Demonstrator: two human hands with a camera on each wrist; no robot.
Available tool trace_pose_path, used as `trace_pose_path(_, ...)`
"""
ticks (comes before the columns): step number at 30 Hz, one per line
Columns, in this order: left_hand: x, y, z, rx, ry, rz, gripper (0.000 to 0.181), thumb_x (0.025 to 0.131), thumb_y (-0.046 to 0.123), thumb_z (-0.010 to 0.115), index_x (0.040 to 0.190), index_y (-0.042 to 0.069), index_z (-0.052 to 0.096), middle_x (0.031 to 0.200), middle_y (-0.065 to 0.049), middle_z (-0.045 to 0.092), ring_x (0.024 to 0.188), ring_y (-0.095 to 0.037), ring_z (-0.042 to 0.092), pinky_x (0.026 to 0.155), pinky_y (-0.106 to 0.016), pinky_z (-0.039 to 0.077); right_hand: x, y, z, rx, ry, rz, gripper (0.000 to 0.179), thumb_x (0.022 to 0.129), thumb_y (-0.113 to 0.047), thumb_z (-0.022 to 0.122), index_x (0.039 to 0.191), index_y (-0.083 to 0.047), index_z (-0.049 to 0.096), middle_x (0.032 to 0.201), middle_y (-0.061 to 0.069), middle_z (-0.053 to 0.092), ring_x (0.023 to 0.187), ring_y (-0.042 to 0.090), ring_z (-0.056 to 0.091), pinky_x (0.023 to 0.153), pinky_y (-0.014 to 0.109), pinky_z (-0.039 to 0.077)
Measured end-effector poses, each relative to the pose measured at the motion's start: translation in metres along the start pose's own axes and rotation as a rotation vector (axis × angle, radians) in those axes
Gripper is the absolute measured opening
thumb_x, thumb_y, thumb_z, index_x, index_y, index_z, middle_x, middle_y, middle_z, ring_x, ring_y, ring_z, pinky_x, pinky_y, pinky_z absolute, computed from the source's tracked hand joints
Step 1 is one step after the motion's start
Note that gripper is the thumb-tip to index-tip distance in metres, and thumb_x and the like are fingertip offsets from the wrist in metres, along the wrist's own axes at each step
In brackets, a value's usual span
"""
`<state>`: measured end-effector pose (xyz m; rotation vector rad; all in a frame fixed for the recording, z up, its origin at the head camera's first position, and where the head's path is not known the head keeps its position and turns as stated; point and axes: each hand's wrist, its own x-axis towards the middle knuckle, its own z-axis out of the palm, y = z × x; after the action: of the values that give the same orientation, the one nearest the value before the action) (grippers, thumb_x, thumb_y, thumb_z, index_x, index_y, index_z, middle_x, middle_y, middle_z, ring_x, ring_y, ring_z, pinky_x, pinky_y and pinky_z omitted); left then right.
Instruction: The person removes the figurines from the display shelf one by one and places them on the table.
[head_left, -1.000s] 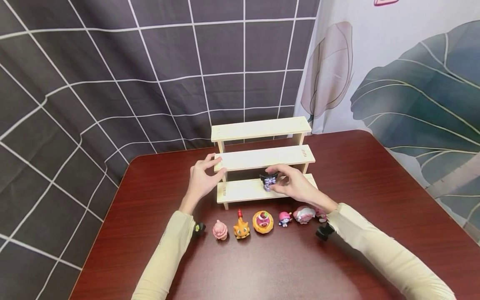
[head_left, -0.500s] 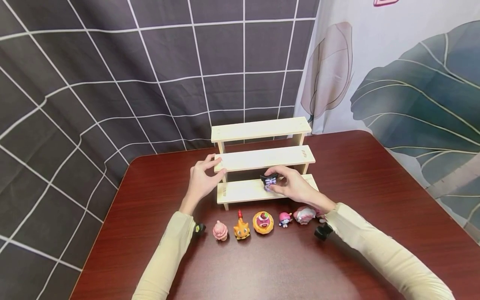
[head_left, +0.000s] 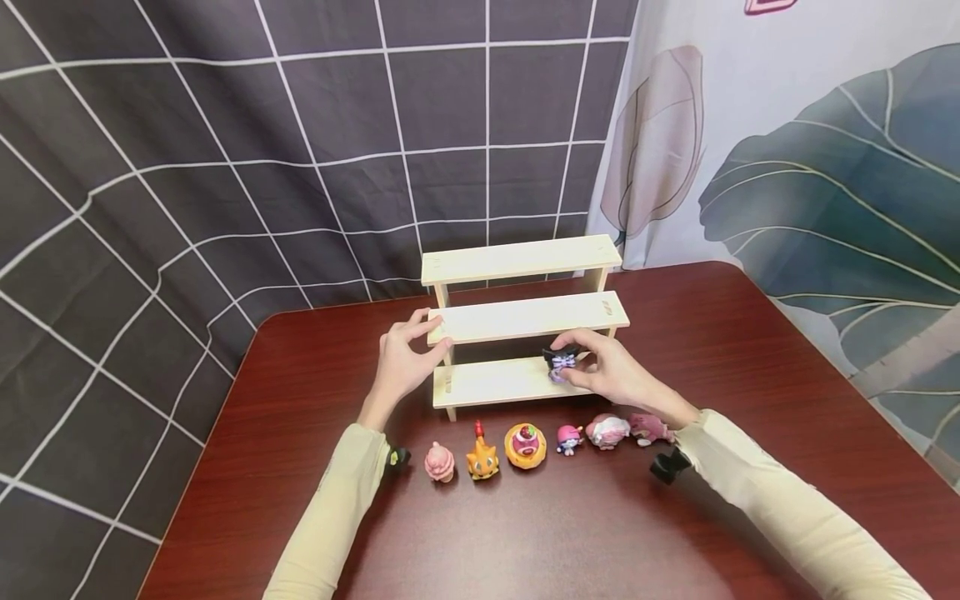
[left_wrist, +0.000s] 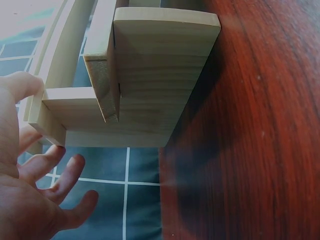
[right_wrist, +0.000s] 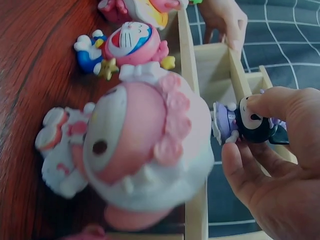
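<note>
A three-tier wooden display shelf (head_left: 525, 262) stands toward the back of the table. My left hand (head_left: 405, 358) grips the left end of its middle board, thumb at one face and fingertips at the other in the left wrist view. In my right hand (head_left: 618, 367) a small figurine with a black hood and purple dress (right_wrist: 227, 120) is pinched between thumb and fingers. It is over the right part of the bottom board (head_left: 487, 383). The right wrist view shows the figurine's white face and its dress toward the board's edge, with part of its head behind my fingers.
In front of the shelf, a row of toys lines the table (head_left: 540, 533): an ice-cream cone (head_left: 439, 462), an orange figure (head_left: 483, 460), a cake-like toy (head_left: 525, 446), a pink-hatted figure (head_left: 569, 439) and pink-and-white figures (head_left: 608, 431). A dark checked curtain (head_left: 315, 150) hangs behind.
My right hand has moved right along the bottom board with the figurine, uncovering more of the pink toy at the row's right end. My left hand stays on the shelf.
</note>
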<state>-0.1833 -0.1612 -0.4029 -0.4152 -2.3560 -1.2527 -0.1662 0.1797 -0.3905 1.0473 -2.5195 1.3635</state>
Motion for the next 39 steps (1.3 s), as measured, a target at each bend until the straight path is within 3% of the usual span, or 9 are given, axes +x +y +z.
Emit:
trace_pose_path(10, 0.0, -0.001, 0.0, 0.001, -0.004, -0.009, 0.039, 0.083, 0.021, 0.082, 0.119, 0.007, 0.075, 0.134, -0.018, 0.061, 0.108, -0.037, 0.059, 0.088, -0.052, 0.041, -0.019, 0.004, -0.02, -0.027, 0.008, -0.01, 0.039, 0.08, 0.009, 0.077, 0.114, -0.004, 0.064, 0.106, 0.007, 0.065, 0.085, 0.016, 0.059, 0.067, 0.031, 0.053)
trace_pose_path(18, -0.001, 0.0, 0.0, 0.002, 0.008, -0.004, 0.04, 0.082, 0.02, 0.082, 0.118, 0.006, 0.075, 0.133, -0.017, 0.061, 0.108, -0.038, 0.06, 0.086, -0.051, 0.043, -0.038, 0.007, -0.032, -0.023, 0.039, -0.028, 0.044, 0.074, 0.015, 0.077, 0.113, -0.002, 0.063, 0.098, 0.007, 0.064, 0.075, 0.014, 0.06, 0.06, 0.028, 0.052)
trace_pose_path(21, -0.001, 0.0, 0.0, -0.002, 0.013, 0.001, 0.04, 0.081, 0.02, 0.082, 0.118, 0.005, 0.075, 0.133, -0.018, 0.061, 0.109, -0.038, 0.06, 0.087, -0.052, 0.043, -0.045, 0.008, -0.037, -0.036, 0.054, -0.032, 0.046, 0.073, 0.015, 0.08, 0.113, -0.002, 0.064, 0.099, 0.007, 0.065, 0.076, 0.014, 0.061, 0.063, 0.028, 0.053)
trace_pose_path(39, 0.0, 0.001, 0.0, -0.003, 0.006, 0.0, 0.038, 0.083, 0.02, 0.082, 0.118, 0.006, 0.075, 0.131, -0.019, 0.062, 0.106, -0.039, 0.06, 0.089, -0.053, 0.04, -0.095, 0.023, -0.066, -0.124, 0.08, 0.058, 0.048, 0.073, 0.012, 0.081, 0.114, -0.006, 0.064, 0.097, 0.003, 0.065, 0.077, 0.011, 0.057, 0.068, 0.022, 0.05)
